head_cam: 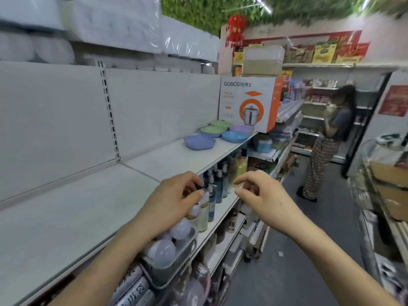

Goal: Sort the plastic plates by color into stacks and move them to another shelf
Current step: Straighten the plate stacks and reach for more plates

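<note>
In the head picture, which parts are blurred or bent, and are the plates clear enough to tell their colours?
Head view: the wide lens bends the shelf edge. Head view: the top and corners are smeared, and the person is soft. Head view: glare streaks the wrapped packs. Head view: the plates are slightly soft, yet purple, green and blue read clearly.
</note>
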The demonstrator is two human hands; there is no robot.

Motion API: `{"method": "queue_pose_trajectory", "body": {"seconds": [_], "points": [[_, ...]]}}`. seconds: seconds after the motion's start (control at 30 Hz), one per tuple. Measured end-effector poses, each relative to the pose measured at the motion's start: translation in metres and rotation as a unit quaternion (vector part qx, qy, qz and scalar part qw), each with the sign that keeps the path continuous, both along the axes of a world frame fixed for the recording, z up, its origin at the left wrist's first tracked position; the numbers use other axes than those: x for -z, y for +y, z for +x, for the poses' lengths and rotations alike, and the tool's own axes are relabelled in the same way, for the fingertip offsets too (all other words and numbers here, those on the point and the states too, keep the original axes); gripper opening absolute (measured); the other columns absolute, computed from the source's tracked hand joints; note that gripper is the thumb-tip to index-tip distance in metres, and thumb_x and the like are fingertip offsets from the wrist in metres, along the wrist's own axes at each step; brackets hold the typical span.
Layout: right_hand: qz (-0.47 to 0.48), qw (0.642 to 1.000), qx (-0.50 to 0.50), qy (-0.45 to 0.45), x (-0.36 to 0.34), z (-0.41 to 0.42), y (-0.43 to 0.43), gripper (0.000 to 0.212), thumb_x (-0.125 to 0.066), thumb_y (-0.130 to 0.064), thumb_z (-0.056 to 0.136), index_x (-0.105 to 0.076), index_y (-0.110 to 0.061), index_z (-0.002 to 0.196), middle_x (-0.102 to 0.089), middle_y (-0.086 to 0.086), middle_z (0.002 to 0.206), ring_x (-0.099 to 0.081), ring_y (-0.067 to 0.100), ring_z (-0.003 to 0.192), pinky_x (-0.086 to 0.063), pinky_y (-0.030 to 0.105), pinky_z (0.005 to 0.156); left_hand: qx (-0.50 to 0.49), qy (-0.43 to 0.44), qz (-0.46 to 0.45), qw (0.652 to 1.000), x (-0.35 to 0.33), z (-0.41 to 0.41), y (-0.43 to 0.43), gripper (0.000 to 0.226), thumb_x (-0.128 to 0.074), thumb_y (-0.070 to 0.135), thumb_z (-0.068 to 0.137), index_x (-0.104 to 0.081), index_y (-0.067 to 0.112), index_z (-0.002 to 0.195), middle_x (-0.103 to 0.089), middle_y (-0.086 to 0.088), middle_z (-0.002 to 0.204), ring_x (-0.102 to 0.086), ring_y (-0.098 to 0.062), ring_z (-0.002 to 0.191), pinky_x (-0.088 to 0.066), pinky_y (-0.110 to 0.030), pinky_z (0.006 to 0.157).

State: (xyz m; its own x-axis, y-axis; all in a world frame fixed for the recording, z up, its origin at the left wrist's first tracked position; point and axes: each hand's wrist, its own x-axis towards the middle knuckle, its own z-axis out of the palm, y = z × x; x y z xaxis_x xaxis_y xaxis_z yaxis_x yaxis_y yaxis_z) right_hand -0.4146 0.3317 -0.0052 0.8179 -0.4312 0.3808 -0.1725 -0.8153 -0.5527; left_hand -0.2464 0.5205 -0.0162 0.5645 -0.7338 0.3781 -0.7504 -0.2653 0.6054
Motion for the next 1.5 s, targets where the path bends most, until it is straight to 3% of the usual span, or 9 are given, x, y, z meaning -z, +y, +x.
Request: {"method": "queue_pose_trajectory", "body": {"seconds": [0.2, 0.37, 0.6, 0.8, 0.93, 1.1, 1.33, 1.5], "points": [[-0.003, 1.000, 0.006, -0.018, -0.012, 0.013, -0.101, 0.011, -0.060, -0.038, 0.100, -0.063, -0.040, 0.111, -0.057, -0.014, 0.100, -0.058, 0.004, 0.085, -0.048, 0.021, 0.075, -0.025, 0.010, -0.022, 0.999, -0.010, 0.028, -0.113, 0.008, -0.067, 0.037, 0.094, -0.065, 0.035, 0.102, -0.069, 0.017, 0.091, -0.065, 0.000, 0.080, -0.055, -0.036, 0.082], [0.025, 0.999, 0.012, -0.017, 0.003, 0.021, -0.199, 0.009, -0.063, -0.040, 0.097, -0.063, -0.045, 0.105, -0.059, -0.014, 0.098, -0.059, 0.006, 0.084, -0.048, 0.020, 0.074, -0.046, 0.012, -0.007, 0.999, 0.003, 0.037, -0.203, 0.013, -0.062, 0.045, 0.095, -0.062, 0.043, 0.108, -0.066, 0.021, 0.097, -0.063, 0.002, 0.091, -0.055, -0.034, 0.086], [0.028, 0.997, -0.076, 0.007, 0.017, 0.054, -0.324, 0.011, -0.063, -0.035, 0.097, -0.064, -0.042, 0.106, -0.059, -0.014, 0.096, -0.057, 0.005, 0.086, -0.049, 0.024, 0.076, -0.164, 0.023, -0.029, 0.986, 0.017, 0.034, -0.284, 0.013, -0.065, 0.041, 0.095, -0.064, 0.039, 0.107, -0.068, 0.020, 0.091, -0.064, 0.000, 0.085, -0.054, -0.033, 0.084], [0.037, 0.989, -0.143, 0.003, 0.014, 0.110, -0.385, 0.010, -0.066, -0.034, 0.096, -0.066, -0.042, 0.102, -0.061, -0.015, 0.094, -0.057, 0.002, 0.085, -0.044, 0.020, 0.073, -0.269, 0.027, -0.028, 0.962, 0.014, 0.040, -0.299, 0.015, -0.063, 0.041, 0.096, -0.064, 0.038, 0.111, -0.067, 0.017, 0.092, -0.065, -0.002, 0.081, -0.054, -0.031, 0.082], [0.060, 0.984, -0.165, 0.011, 0.028, 0.149, -0.406, 0.010, -0.066, -0.035, 0.095, -0.066, -0.042, 0.101, -0.061, -0.013, 0.098, -0.059, 0.003, 0.087, -0.051, 0.026, 0.079, -0.331, 0.019, -0.028, 0.943, 0.011, 0.053, -0.300, 0.014, -0.064, 0.039, 0.096, -0.065, 0.038, 0.109, -0.067, 0.016, 0.093, -0.063, -0.001, 0.081, -0.053, -0.030, 0.082], [0.059, 0.985, -0.160, 0.001, 0.036, 0.201, -0.430, 0.010, -0.067, -0.033, 0.095, -0.068, -0.038, 0.103, -0.059, -0.012, 0.100, -0.059, 0.003, 0.087, -0.050, 0.025, 0.082, -0.357, 0.010, -0.051, 0.933, 0.011, 0.085, -0.310, 0.012, -0.065, 0.036, 0.096, -0.065, 0.038, 0.107, -0.068, 0.016, 0.094, -0.063, -0.001, 0.082, -0.051, -0.028, 0.080], [0.033, 0.992, -0.119, -0.016, 0.031, 0.274, -0.476, 0.022, -0.063, -0.042, 0.094, -0.067, -0.034, 0.114, -0.058, -0.006, 0.113, -0.060, 0.004, 0.094, -0.052, 0.036, 0.092, -0.395, -0.031, -0.075, 0.915, 0.008, 0.146, -0.321, 0.013, -0.064, 0.033, 0.096, -0.068, 0.035, 0.108, -0.062, 0.014, 0.102, -0.060, -0.010, 0.098, -0.049, -0.034, 0.087], [0.001, 0.994, -0.112, 0.017, 0.036, 0.313, -0.492, 0.040, -0.055, -0.054, 0.095, -0.066, -0.033, 0.126, -0.060, 0.000, 0.114, -0.058, 0.015, 0.105, -0.049, 0.038, 0.096, -0.444, -0.034, -0.009, 0.895, 0.017, 0.181, -0.323, 0.027, -0.062, 0.037, 0.097, -0.067, 0.034, 0.123, -0.050, 0.003, 0.126, -0.035, -0.024, 0.126, -0.038, -0.038, 0.104]]}}
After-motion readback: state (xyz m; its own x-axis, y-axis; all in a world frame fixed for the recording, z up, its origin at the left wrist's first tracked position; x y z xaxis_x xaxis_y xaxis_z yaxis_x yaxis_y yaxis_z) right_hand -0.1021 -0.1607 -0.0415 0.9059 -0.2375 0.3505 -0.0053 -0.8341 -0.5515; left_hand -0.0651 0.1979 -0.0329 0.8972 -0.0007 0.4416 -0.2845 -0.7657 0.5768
